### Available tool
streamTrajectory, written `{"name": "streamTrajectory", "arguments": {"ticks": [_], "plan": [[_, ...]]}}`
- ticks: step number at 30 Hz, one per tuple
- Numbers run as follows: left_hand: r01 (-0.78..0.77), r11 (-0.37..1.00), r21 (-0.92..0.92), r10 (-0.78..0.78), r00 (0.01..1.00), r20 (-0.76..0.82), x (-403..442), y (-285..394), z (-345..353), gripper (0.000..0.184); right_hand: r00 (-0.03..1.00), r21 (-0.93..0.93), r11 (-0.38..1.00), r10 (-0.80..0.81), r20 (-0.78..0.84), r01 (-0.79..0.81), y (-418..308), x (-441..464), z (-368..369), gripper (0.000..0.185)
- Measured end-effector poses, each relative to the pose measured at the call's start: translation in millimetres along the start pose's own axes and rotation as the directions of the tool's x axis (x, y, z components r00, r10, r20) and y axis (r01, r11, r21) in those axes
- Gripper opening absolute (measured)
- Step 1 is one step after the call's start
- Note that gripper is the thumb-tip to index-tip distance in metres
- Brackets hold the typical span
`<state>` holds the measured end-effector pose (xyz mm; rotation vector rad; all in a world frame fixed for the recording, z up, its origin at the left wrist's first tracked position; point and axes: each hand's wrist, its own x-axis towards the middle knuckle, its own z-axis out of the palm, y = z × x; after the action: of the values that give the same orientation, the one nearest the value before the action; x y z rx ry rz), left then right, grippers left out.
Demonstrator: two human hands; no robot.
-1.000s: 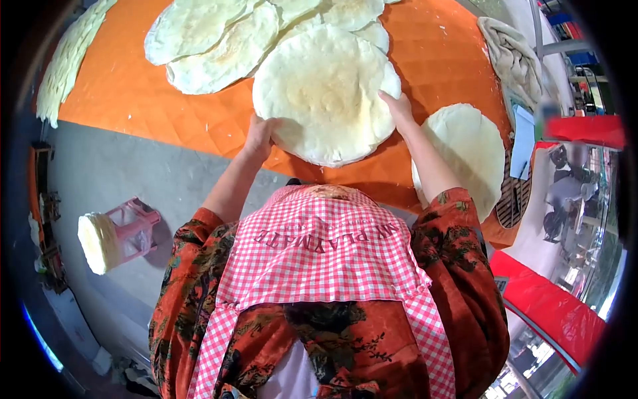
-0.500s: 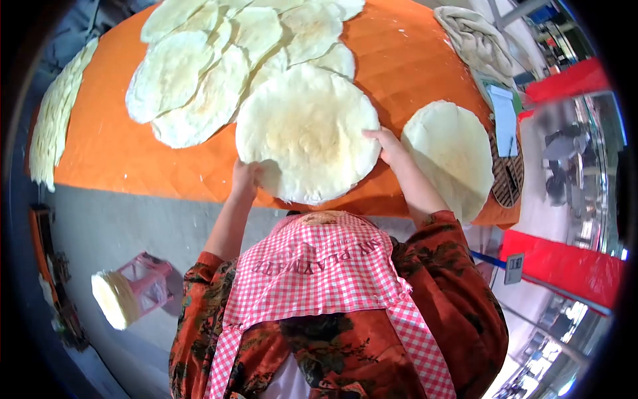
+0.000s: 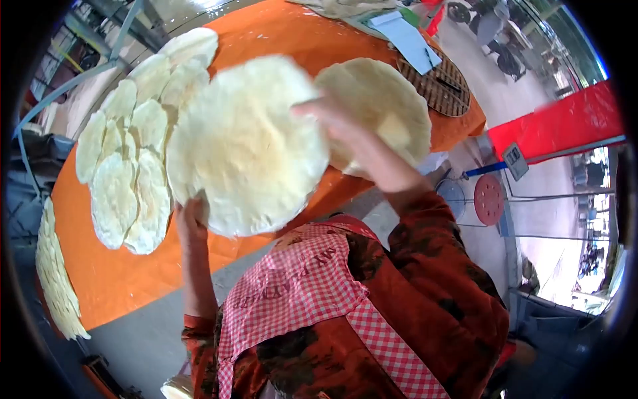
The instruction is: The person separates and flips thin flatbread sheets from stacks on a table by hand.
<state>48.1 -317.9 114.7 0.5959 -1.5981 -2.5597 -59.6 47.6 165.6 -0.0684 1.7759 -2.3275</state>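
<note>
A large round flatbread point(image 3: 246, 146) is held up between my two hands above the orange table cover point(image 3: 119, 286). My left hand point(image 3: 193, 214) grips its lower left edge. At its right edge, my right hand point(image 3: 325, 114) pinches the rim, slightly blurred by motion. Another large round flatbread point(image 3: 392, 110) lies on the orange cover to the right, partly behind my right forearm. Several thinner flatbreads point(image 3: 114, 199) overlap on the cover to the left.
Far left, a long pile of pale sheets point(image 3: 58, 272) lies along the table edge. A blue notepad point(image 3: 407, 41) and a brown woven mat point(image 3: 442, 86) are at the upper right. Beyond stand a red cover point(image 3: 565, 123) and a small grey display point(image 3: 515, 161).
The view has turned to the right. Both hands still hold the round flatbread, which has come up higher and closer, away from the overlapping flatbreads.
</note>
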Motion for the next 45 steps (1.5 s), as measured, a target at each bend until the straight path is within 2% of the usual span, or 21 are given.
{"name": "streamTrajectory", "arguments": {"ticks": [1, 2, 5, 11, 13, 14, 16, 20, 23, 24, 26, 28, 30, 31, 33, 34, 37, 39, 42, 44, 45], "plan": [[-0.06, 0.997, 0.055, 0.049, 0.982, 0.184, 19.7, -0.2, 6.8, 0.039, 0.996, -0.028, 1.0, -0.011, -0.088, 0.009, -29.5, -12.2, -23.8, 0.05], [0.033, 0.999, 0.031, -0.035, 0.996, 0.085, 15.4, 16.8, 58.2, 0.033, 0.985, -0.055, 0.998, -0.019, -0.174, 0.009, -58.3, -26.7, -47.1, 0.049], [-0.031, 0.994, 0.109, 0.0, 0.963, 0.269, 22.0, 25.6, 166.6, 0.025, 0.962, -0.044, 0.991, -0.13, -0.242, 0.123, -127.3, -73.7, -106.2, 0.047], [0.112, 0.98, 0.163, -0.18, 0.846, 0.501, 41.7, -70.2, 286.5, 0.033, 0.907, -0.005, 0.998, -0.06, -0.416, 0.064, -106.8, -124.2, -240.3, 0.045], [0.132, 0.955, 0.267, -0.234, 0.887, 0.399, 62.4, -143.1, 280.4, 0.028, 0.894, 0.023, 0.998, 0.062, -0.443, -0.058, -32.9, -128.9, -299.1, 0.044], [0.151, 0.871, 0.467, -0.32, 0.896, 0.307, 72.5, -171.3, 269.6, 0.029, 0.879, 0.052, 0.986, 0.162, -0.449, -0.156, 11.7, -125.6, -330.9, 0.045], [0.134, 0.841, 0.524, -0.279, 0.937, 0.209, 58.4, -189.8, 270.5, 0.031, 0.84, 0.087, 0.992, 0.127, -0.527, -0.095, 48.4, -134.5, -326.9, 0.042], [0.15, 0.836, 0.527, -0.277, 0.946, 0.171, 51.3, -183.1, 267.0, 0.037, 0.89, 0.114, 0.98, 0.196, -0.411, -0.163, 34.4, -138.7, -329.6, 0.042], [0.041, 0.779, 0.626, -0.201, 0.962, 0.187, 59.4, -175.1, 276.7, 0.044, 0.864, -0.009, 0.983, 0.159, -0.478, -0.185, 29.7, -134.4, -327.0, 0.049], [-0.113, 0.676, 0.728, -0.063, 0.976, 0.21, 59.2, -184.0, 270.4, 0.047, 0.797, -0.277, 0.926, 0.039, -0.603, -0.255, 32.9, -137.8, -325.5, 0.054], [-0.361, 0.373, 0.854, 0.22, 0.929, 0.297, 60.4, -200.6, 263.8, 0.053, 0.668, -0.693, 0.584, -0.315, -0.674, -0.423, 39.9, -136.5, -331.9, 0.062], [-0.549, 0.294, 0.783, 0.32, 0.828, 0.46, 56.2, -223.8, 253.4, 0.074, 0.617, -0.899, 0.359, -0.657, -0.433, -0.249, 46.9, -136.0, -344.7, 0.07], [-0.744, 0.003, 0.669, 0.353, 0.626, 0.695, 59.3, -242.2, 240.3, 0.09, 0.713, -0.971, 0.163, -0.659, -0.24, -0.176, 6.7, -133.9, -301.2, 0.068], [-0.6, 0.096, 0.794, 0.242, 0.788, 0.566, 41.7, -231.7, 254.4, 0.097, 0.778, -0.974, 0.064, -0.591, -0.212, -0.216, -2.5, -133.6, -276.8, 0.068], [-0.268, 0.164, 0.95, -0.046, 0.959, 0.278, 16.8, -191.2, 282.9, 0.101, 0.894, -0.987, -0.135, -0.447, -0.02, -0.09, 3.3, -132.6, -253.7, 0.069], [-0.247, 0.138, 0.959, -0.05, 0.965, 0.256, 14.5, -186.7, 284.1, 0.101, 0.938, -0.959, -0.264, -0.346, -0.005, -0.103, 34.0, -134.2, -266.8, 0.069], [-0.238, 0.083, 0.968, -0.08, 0.966, 0.245, 14.2, -186.4, 281.6, 0.101, 0.952, -0.979, -0.185, -0.304, -0.023, -0.083, 54.4, -135.6, -270.5, 0.068], [-0.264, 0.19, 0.946, -0.169, 0.94, 0.296, 14.7, -173.3, 263.0, 0.097, 0.965, -0.959, -0.27, -0.26, -0.017, -0.089, 63.4, -129.2, -279.8, 0.071], [-0.387, 0.472, 0.792, -0.087, 0.874, 0.479, 14.7, -148.5, 204.4, 0.08, 0.982, -0.986, -0.162, -0.181, 0.058, 0.028, 38.1, -125.9, -276.6, 0.068], [-0.493, 0.555, 0.67, 0.097, 0.838, 0.536, 13.1, -118.3, 136.2, 0.068, 0.843, -0.669, -0.654, -0.087, 0.53, 0.354, 56.5, -116.1, -338.2, 0.036], [-0.558, 0.552, 0.62, 0.249, 0.82, 0.516, 13.3, -106.0, 94.6, 0.061, 0.898, -0.934, -0.342, -0.37, 0.239, 0.107, 53.8, -106.9, -296.9, 0.027]]}}
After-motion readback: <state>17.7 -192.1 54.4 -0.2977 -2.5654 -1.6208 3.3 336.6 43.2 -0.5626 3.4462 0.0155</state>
